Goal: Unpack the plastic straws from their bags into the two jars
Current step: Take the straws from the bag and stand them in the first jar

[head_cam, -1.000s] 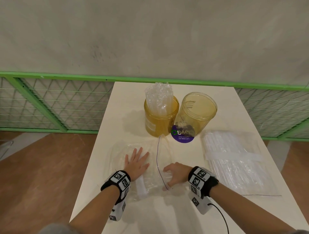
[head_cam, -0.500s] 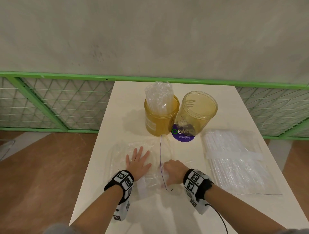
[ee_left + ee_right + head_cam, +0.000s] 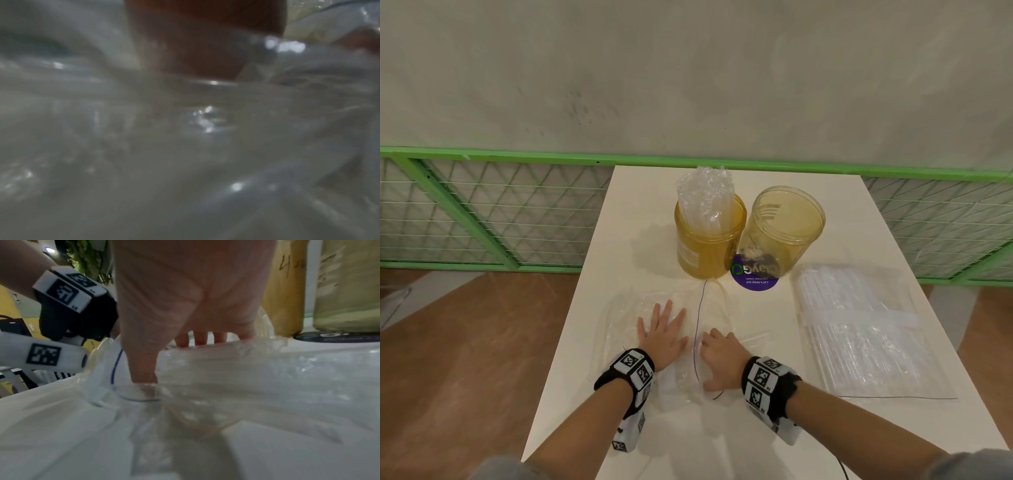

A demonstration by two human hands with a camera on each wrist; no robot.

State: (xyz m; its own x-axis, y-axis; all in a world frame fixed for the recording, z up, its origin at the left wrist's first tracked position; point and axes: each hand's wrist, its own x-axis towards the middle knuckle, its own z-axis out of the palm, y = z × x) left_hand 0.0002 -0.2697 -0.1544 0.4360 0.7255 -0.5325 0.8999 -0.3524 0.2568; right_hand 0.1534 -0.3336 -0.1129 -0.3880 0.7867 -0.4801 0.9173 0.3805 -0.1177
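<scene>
An empty clear bag (image 3: 626, 308) with a thin purple line lies flat near the table's front. My left hand (image 3: 662, 329) presses on it, fingers straight and spread. Just to its right, my right hand (image 3: 717, 356) has curled fingers round the bag's folded right part. In the right wrist view, the thumb (image 3: 144, 369) pushes down into the crumpled bag (image 3: 246, 378). The left amber jar (image 3: 709, 246) holds a bundle of clear straws (image 3: 703, 195). The right jar (image 3: 784, 226) has no straws in it. A full bag of straws (image 3: 859, 329) lies at the right. The left wrist view shows only blurred plastic (image 3: 185, 146).
A round purple sticker (image 3: 755, 277) lies in front of the right jar. The white table (image 3: 640, 192) is narrow, with wooden floor on both sides. A green mesh fence (image 3: 482, 212) and a wall stand behind it.
My right hand has slid left toward the left hand, drawing the bag's right part over with it. The left hand has stayed flat on the bag.
</scene>
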